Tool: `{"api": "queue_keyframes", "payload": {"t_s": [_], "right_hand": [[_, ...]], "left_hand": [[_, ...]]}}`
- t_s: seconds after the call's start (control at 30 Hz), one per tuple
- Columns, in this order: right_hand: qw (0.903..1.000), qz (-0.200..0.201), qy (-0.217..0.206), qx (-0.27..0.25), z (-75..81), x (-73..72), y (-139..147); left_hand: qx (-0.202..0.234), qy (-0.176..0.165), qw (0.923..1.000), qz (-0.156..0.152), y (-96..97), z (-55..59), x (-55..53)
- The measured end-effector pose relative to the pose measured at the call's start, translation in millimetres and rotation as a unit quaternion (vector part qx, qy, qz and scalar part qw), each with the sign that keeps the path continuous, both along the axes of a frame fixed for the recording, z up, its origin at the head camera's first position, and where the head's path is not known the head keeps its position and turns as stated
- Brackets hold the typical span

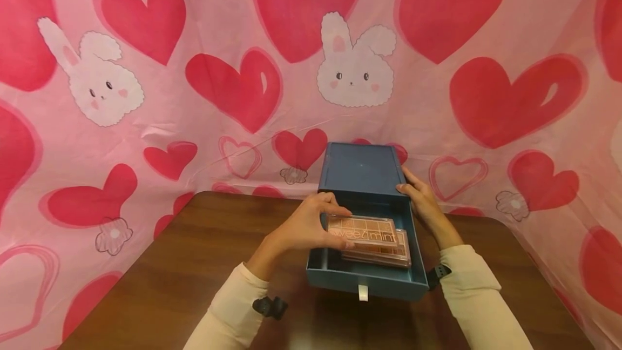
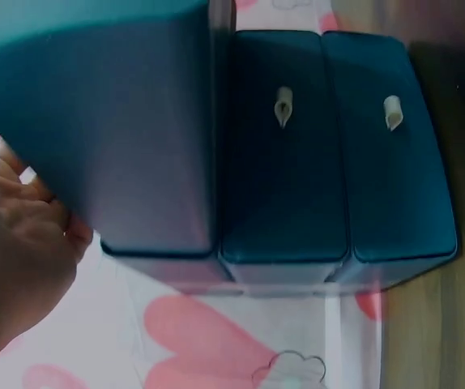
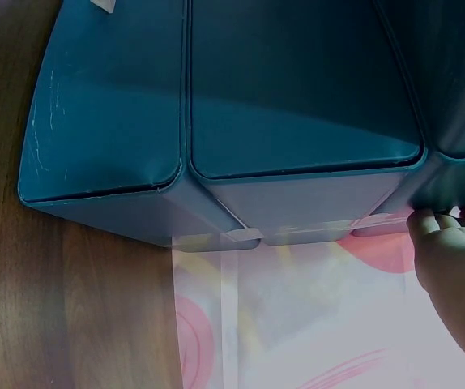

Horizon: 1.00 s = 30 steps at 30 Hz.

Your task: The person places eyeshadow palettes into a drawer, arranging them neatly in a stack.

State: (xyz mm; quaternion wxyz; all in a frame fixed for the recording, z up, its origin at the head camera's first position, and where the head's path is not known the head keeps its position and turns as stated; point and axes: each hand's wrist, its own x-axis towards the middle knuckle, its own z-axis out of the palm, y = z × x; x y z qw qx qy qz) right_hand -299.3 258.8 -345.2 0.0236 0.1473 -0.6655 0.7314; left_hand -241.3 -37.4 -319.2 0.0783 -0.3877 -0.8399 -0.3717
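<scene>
A blue drawer box (image 1: 360, 169) stands on the table with its top drawer (image 1: 366, 280) pulled out toward me. My left hand (image 1: 311, 223) pinches a clear-lidded eyeshadow palette (image 1: 364, 231) by its left end, thumb at the near edge and fingers at the far one. Beneath it, another palette (image 1: 403, 253) lies in the drawer, partly covered. My right hand (image 1: 421, 196) grips the box's right side near the front, its thumb on the top edge. In the left wrist view, the left hand (image 2: 30, 243) shows beside the drawer, its palette hidden there.
Two closed lower drawers with pale pull tabs (image 2: 283, 105) sit under the open one. The brown wooden table (image 1: 194, 269) runs out to both sides. A pink cloth (image 1: 291, 91) with hearts and rabbits hangs right behind the box.
</scene>
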Motion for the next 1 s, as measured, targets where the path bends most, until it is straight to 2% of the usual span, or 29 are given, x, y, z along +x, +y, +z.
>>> {"api": "queue_keyframes", "payload": {"t_s": [0.27, 0.5, 0.63, 0.87, 1.0], "right_hand": [[1.0, 0.004, -0.003, 0.009, 0.4, 0.0, -1.7], [0.9998, -0.01, -0.001, 0.017, -0.4, -0.3, -0.4], [0.9997, -0.008, -0.001, 0.022, 0.7, 0.2, 0.2], [0.9998, -0.003, 0.001, 0.018, 1.2, 2.2, 0.8], [0.9998, -0.005, -0.001, 0.017, 1.4, 1.9, 0.9]], "left_hand": [[-0.073, 0.025, 0.9968, 0.019, 17.9, -1.4, 0.4], [-0.124, 0.046, 0.9907, 0.032, 23.3, -2.7, -0.1], [-0.142, 0.044, 0.9881, 0.039, 23.4, -0.4, 1.3], [-0.143, 0.039, 0.9878, 0.048, 20.3, -1.3, 3.7], [-0.095, 0.019, 0.9937, 0.057, 12.0, -3.6, 5.6]]}}
